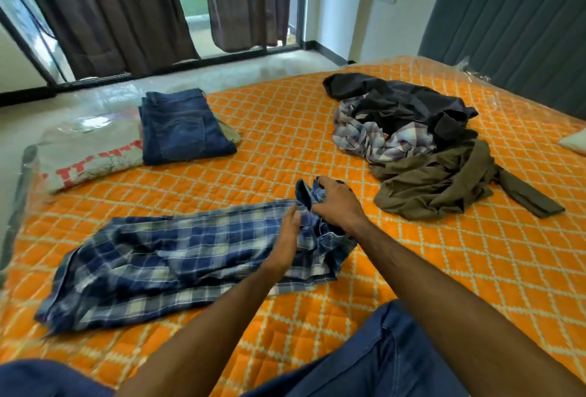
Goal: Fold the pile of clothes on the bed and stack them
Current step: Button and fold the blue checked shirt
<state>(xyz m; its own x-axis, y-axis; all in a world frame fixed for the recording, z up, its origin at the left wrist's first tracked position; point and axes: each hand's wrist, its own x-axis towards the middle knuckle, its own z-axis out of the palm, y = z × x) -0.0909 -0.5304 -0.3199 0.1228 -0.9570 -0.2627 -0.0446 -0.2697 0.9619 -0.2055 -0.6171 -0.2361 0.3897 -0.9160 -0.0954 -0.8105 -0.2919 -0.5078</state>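
Observation:
A blue plaid shirt (165,257) lies spread across the orange quilted bed (444,269) in front of me. My right hand (337,203) grips the bunched collar end of the shirt. Just left of it, my left hand (287,238) rests flat on the cloth with its fingers straight. Folded blue jeans (184,128) sit at the far left on top of an olive piece. To the right lies an unfolded pile: a dark garment (406,101), a pale plaid shirt (374,136) and an olive garment (444,181).
A plastic-wrapped grey package with red print (85,155) lies left of the jeans at the bed's corner. A grey padded headboard (513,16) stands at the right. Brown curtains (104,6) hang at the window beyond the bed. My knees in blue jeans (396,358) rest at the near edge.

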